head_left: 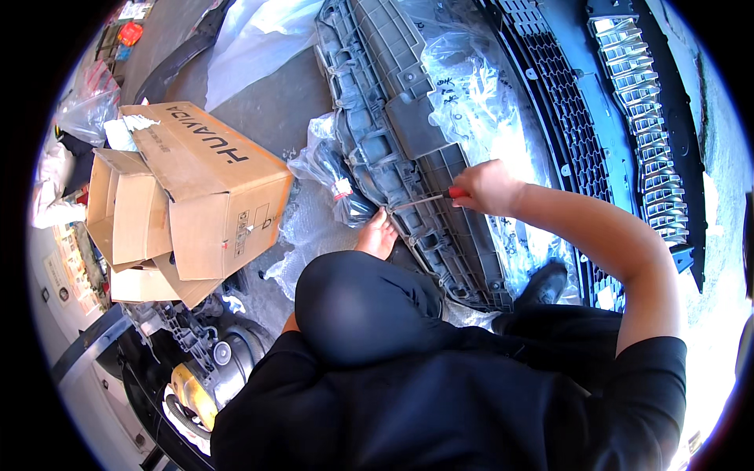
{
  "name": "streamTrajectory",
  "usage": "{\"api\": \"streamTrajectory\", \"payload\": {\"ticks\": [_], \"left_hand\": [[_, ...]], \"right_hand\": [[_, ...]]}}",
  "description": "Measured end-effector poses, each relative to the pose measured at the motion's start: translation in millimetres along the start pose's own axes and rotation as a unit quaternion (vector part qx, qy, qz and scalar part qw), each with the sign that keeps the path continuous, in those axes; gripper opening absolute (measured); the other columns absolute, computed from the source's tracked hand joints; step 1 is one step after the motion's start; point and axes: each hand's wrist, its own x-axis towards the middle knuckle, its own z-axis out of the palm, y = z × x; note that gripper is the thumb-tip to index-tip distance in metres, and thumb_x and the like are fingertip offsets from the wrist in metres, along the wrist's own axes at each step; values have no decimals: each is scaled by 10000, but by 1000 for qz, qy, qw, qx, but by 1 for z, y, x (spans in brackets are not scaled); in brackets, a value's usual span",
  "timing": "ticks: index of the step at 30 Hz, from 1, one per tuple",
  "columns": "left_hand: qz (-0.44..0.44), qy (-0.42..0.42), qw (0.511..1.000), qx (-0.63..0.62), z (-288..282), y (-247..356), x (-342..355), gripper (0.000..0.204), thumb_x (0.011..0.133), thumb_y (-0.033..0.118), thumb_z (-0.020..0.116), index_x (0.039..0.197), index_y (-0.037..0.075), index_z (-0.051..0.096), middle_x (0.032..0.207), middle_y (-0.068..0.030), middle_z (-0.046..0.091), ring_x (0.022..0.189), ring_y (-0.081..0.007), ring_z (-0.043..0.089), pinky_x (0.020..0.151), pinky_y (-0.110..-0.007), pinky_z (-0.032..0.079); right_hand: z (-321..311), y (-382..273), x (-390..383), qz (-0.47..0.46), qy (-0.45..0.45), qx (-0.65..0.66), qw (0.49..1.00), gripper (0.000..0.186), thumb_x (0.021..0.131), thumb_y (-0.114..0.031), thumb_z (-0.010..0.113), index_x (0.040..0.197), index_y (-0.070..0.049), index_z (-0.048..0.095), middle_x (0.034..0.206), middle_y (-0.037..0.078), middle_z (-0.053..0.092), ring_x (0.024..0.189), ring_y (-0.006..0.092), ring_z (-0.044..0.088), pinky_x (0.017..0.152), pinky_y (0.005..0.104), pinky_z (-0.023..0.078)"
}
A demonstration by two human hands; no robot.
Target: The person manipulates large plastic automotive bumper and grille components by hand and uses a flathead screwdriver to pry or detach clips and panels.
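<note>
A long grey ribbed plastic car part [377,145] lies on the floor in front of me. My right hand [488,188] is closed round the red handle of a screwdriver [420,202]. The screwdriver's thin metal shaft crosses the part, its tip close to the left edge. Right by that tip, my left hand [378,235] has its fingers on the part's edge. Its fingertips look pinched together, but what sits between them is too small to make out. Beside that edge lies a clear plastic bag [334,169] with dark pieces in it.
An opened cardboard box [228,188] stands at left. Below it is a metal mechanical assembly [224,353]. Clear plastic wrap [471,94] lies under and beside the grey part. To the right are a black mesh grille [561,102] and a silver-finned trim piece [644,118]. My shoe [544,284] is near the part's lower end.
</note>
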Motion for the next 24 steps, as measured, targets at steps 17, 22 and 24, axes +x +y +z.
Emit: {"api": "streamTrajectory", "payload": {"ticks": [17,22,24], "left_hand": [[24,9,1000,-2,-4,-4,3,222,1054,287,555,1187,121,621,1182,-28,667,1107,-189,630,1016,-366,483],[27,-5,1000,0,-4,-4,4,233,1051,294,560,1198,124,625,1203,-26,666,1142,-189,618,1031,-370,472],[25,-13,1000,-2,-5,-5,5,242,1048,298,565,1204,122,624,1218,-28,662,1162,-191,609,1040,-375,465]], "right_hand": [[-3,8,-12,242,-34,257,935,454,1031,-478,487,1150,-99,708,1011,184,702,958,314,687,897,419,521],[12,-10,-32,216,111,340,909,359,953,-432,667,1148,-131,699,1075,150,689,996,270,669,914,387,523],[11,-21,-35,213,163,321,908,408,953,-439,672,1139,-76,690,1034,152,696,971,254,685,891,387,538]]}}
